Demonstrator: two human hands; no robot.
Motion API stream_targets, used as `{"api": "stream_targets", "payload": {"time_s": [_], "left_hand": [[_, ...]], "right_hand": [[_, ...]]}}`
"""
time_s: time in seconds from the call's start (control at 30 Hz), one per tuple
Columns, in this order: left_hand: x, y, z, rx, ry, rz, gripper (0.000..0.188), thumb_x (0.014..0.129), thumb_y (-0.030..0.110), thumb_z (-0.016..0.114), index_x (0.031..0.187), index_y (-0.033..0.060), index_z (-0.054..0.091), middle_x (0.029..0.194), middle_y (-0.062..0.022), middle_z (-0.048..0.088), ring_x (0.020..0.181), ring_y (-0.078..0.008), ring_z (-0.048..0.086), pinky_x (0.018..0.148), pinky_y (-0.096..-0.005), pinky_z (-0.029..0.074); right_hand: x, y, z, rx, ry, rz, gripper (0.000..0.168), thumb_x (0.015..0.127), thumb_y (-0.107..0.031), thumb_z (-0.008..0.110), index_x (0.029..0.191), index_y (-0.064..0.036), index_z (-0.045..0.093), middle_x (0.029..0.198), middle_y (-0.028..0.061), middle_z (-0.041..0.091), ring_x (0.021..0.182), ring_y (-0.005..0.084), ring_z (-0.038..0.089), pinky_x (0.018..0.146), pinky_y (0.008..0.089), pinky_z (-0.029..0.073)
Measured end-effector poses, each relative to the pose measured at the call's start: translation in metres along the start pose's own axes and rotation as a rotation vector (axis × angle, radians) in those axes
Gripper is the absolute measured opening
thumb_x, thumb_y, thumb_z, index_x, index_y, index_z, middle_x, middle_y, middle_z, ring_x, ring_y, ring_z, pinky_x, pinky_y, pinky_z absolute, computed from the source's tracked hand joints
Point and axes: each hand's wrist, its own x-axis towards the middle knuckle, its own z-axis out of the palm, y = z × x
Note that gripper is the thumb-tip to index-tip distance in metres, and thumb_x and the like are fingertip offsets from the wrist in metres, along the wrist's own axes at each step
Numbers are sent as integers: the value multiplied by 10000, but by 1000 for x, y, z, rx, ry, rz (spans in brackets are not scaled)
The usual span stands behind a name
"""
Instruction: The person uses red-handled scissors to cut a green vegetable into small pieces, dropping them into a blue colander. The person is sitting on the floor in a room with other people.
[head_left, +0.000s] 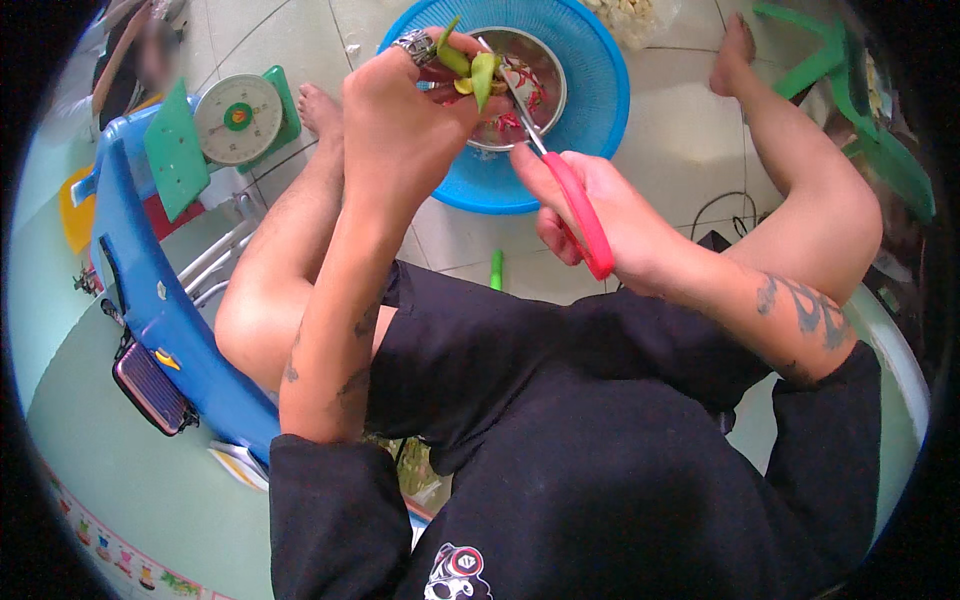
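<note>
Green chili peppers (484, 75) are gripped between the fingers and thumb of my left hand (405, 112), which wears a large metal ring. My right hand (600, 202) holds scissors with red handles (577, 214), their blades reaching up to the peppers; whether the blades touch them I cannot tell. Beneath both hands stands a round metal bowl (561, 90) with cut red and pale pieces (529, 90) inside. The bowl rests in a blue plastic basket (600, 97) on the tiled floor. My left fingers hide part of the bowl.
A green dial scale (240, 118) stands at the left, near a blue plastic piece of furniture (180, 322). A bag of pale pieces (626, 19) lies beyond the basket. Green plastic furniture (847, 75) is at the upper right, a black cable (720, 196) below it. Another person (120, 60) is at the upper left.
</note>
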Motion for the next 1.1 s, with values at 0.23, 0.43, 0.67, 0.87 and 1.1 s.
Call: {"api": "stream_targets", "payload": {"time_s": [0.23, 0.43, 0.67, 0.87, 1.1], "left_hand": [[8, -33, 24, 134, -151, -108, 403, 586, 75, 851, 949, -10, 700, 840, -158, 730, 778, -211, 729, 716, -307, 569], [15, -52, 28, 160, -173, -42, 314, 692, 9, 798, 976, -32, 671, 843, -131, 729, 703, -168, 708, 600, -279, 573], [20, -71, 26, 195, -214, -153, 255, 721, 7, 771, 949, -48, 671, 851, -142, 732, 701, -175, 711, 611, -291, 574], [20, -59, 20, 43, -116, -179, 590, 709, 27, 788, 1215, -69, 500, 922, -192, 724, 804, -236, 728, 691, -336, 593], [20, -1, -9, -474, -36, -182, 714, 738, -16, 696, 1344, -36, 318, 1038, -168, 709, 927, -194, 695, 829, -326, 565]], "right_hand": [[23, 31, 1, 163, -2, 135, 311, 829, -286, 656, 632, -85, 523, 587, 31, 529, 452, 108, 468, 432, 267, 356], [45, 44, -8, 195, -71, 102, 221, 806, -204, 615, 646, -71, 540, 590, 32, 534, 450, 112, 473, 425, 266, 353], [56, 47, -5, 92, 33, 117, 254, 830, -241, 648, 656, -79, 557, 596, 42, 558, 454, 111, 492, 413, 260, 363], [56, 28, -5, 159, 43, 145, 511, 830, -559, 711, 708, -81, 575, 600, 37, 559, 479, 115, 513, 447, 247, 384], [59, -6, -16, 57, 318, -204, 612, 857, -667, 610, 925, -59, 587, 619, -4, 559, 512, 63, 518, 504, 190, 401]]}}
